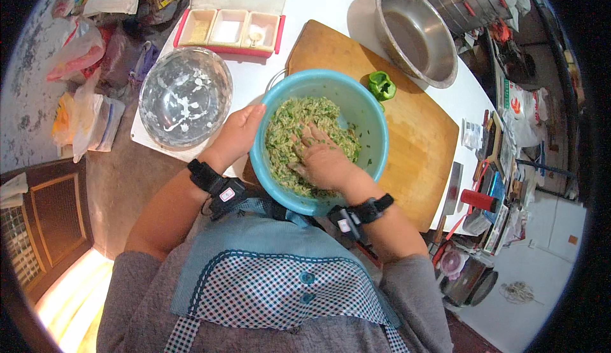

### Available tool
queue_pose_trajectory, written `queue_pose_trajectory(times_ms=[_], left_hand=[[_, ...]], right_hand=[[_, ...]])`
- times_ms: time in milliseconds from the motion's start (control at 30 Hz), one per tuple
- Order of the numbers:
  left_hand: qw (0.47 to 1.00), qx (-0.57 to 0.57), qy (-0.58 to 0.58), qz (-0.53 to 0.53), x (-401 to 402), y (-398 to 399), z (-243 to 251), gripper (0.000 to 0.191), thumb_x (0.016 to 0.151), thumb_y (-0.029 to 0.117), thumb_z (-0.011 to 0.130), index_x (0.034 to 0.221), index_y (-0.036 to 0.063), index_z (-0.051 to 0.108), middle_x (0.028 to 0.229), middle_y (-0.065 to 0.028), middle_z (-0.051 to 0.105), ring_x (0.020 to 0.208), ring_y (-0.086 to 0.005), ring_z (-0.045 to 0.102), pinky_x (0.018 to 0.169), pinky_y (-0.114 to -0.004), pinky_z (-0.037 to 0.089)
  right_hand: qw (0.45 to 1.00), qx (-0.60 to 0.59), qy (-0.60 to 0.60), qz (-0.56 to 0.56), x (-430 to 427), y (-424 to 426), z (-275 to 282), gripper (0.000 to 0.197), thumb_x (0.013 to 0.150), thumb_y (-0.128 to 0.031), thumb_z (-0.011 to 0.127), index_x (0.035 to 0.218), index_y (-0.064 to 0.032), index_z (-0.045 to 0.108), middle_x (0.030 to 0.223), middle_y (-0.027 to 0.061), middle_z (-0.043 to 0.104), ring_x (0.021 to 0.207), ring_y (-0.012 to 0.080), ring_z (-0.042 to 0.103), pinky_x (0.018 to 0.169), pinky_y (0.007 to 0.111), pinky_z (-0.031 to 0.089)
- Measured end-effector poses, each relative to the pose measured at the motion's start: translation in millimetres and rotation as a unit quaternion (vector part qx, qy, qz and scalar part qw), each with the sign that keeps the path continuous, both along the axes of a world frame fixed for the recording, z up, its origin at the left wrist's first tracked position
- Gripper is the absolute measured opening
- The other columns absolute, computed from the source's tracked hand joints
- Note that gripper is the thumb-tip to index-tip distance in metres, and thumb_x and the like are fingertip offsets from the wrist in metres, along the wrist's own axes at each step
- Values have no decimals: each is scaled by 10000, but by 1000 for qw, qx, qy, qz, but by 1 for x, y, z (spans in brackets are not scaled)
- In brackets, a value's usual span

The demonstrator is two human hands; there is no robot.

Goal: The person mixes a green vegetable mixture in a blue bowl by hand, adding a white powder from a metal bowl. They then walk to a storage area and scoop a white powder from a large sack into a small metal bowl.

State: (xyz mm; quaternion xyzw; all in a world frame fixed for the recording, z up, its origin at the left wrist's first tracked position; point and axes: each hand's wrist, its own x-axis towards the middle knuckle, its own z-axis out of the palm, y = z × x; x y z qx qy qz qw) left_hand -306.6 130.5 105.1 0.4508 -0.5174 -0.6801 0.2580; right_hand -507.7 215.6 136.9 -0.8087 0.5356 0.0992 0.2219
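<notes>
A turquoise plastic basin [378,157] stands at the table's near edge, partly over a wooden cutting board [420,148]. My left hand [241,129] grips its left rim, thumb on top. Inside lies a green, shredded mixture [305,114] with chopped green bits. My right hand [322,160] is pressed into the mixture, fingers partly buried in it; whether they close on any of it cannot be seen. Beyond the basin's upper right rim, a hollow piece of green pepper [382,86] rests on the board.
A glass bowl with white residue [186,98] stands left, below an open three-part seasoning box [226,50]. A large metal basin [441,43] stands at the back right. Right of the board lie a cleaver [452,188] and a red-handled or red cylindrical item [479,200].
</notes>
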Motion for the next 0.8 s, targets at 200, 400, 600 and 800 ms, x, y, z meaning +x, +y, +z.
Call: queue_pose_trajectory(times_ms=[200,400,600,800], left_hand=[[999,-32,11,15,0,3,-6,415,1010,324,422,1096,-34,614,852,-36,636,757,-82,557,713,-257,470],[999,-29,-22,-5,2,-1,-13,425,1010,335,417,1105,-34,603,864,-40,628,773,-86,552,719,-256,466],[999,-32,-27,-11,1,0,-8,437,1014,331,407,1156,-43,581,907,-48,638,797,-87,562,744,-258,475],[999,-20,-27,0,0,0,-3,433,1008,327,425,1121,-51,604,889,-65,651,794,-102,575,748,-267,474]], right_hand=[[953,-47,-214,-209,-48,-7,16,253,878,-197,571,1044,-10,612,1138,244,589,1083,393,553,918,465,456],[888,-84,-220,-396,-29,-66,-41,340,921,-281,503,1003,27,619,1016,282,612,963,440,580,854,516,453],[972,-47,-162,-164,26,-50,-11,353,887,-316,545,1043,-11,630,1038,255,616,992,446,567,846,496,469],[990,-112,-83,8,15,14,6,433,874,-325,575,1199,-40,585,1368,185,441,1277,368,406,1035,468,370]])
